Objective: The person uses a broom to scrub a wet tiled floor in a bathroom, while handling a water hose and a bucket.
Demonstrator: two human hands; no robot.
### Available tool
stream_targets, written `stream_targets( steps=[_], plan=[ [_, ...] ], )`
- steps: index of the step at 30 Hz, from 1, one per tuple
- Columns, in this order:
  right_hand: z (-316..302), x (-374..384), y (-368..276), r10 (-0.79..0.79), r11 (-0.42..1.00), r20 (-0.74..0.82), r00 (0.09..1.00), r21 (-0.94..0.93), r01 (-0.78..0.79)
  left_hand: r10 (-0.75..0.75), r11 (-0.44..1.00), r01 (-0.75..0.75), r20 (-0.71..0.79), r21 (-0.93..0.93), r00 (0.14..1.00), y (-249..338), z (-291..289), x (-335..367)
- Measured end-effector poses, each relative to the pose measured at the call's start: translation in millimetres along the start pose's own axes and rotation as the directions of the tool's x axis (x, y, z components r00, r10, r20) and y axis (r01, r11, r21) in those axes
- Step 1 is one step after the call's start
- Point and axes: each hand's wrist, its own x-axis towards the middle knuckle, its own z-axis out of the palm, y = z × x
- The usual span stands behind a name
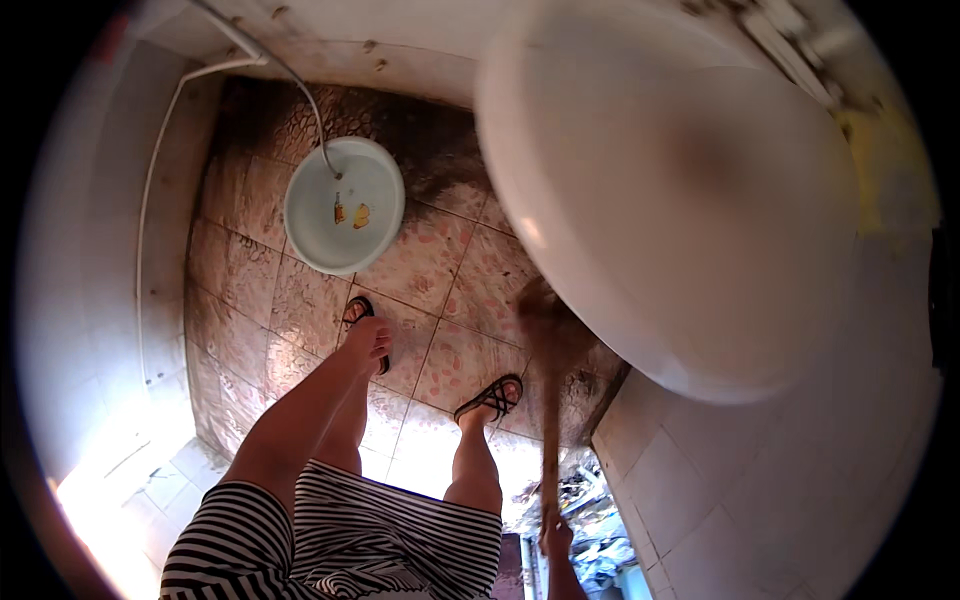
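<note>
My right hand (557,538), low in the view, is wrapped round the long handle of a broom (550,430). The broom's brown head is blurred and rests near the tiled floor, partly covered by the white sink (680,220) above it. My left hand (370,340) hangs in front of me over my sandal, its fingers curled in with nothing seen in them. Beyond it a pale green basin (343,255) sits on the floor, with a grey hose (312,100) leading down into it. The basin's inside bottom bears yellow-orange pictures.
Patterned reddish tiles (400,260) cover the floor, dark and stained toward the far wall. A thin white pipe (148,220) runs along the left wall. The sink juts out large at the right. Cluttered plastic-like scraps (595,530) lie behind my right hand.
</note>
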Motion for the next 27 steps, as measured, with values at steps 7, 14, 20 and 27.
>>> stream_targets(
  steps=[7, 14, 20, 27],
  plan=[
    [60.3, 68.2, -159.7, -0.358, 0.921, 0.125, 0.925, -0.116, 0.372, 0.278, 0.85, -0.209, -0.075, 0.484, 0.958, 3.1, -116.1, 236.8],
    [51.8, 169.3, -416.1, -0.1, 0.981, 0.131, 0.986, 0.176, 0.076, 0.748, 0.271, -0.383, 0.057, 0.883, 0.662, 125.1, -127.7, 230.0],
    [-3.1, 142.8, -361.8, 0.056, 0.988, 0.137, 0.989, -0.152, -0.035, 0.766, -0.341, -0.262, 0.428, 0.903, 0.48, 274.6, -149.7, 249.7],
    [-2.6, 246.9, -397.2, -0.422, 0.811, 0.141, 0.896, -0.382, 0.442, 0.687, -0.656, -0.057, 0.627, 0.753, 0.368, 354.3, -135.4, 343.0]
  ],
)
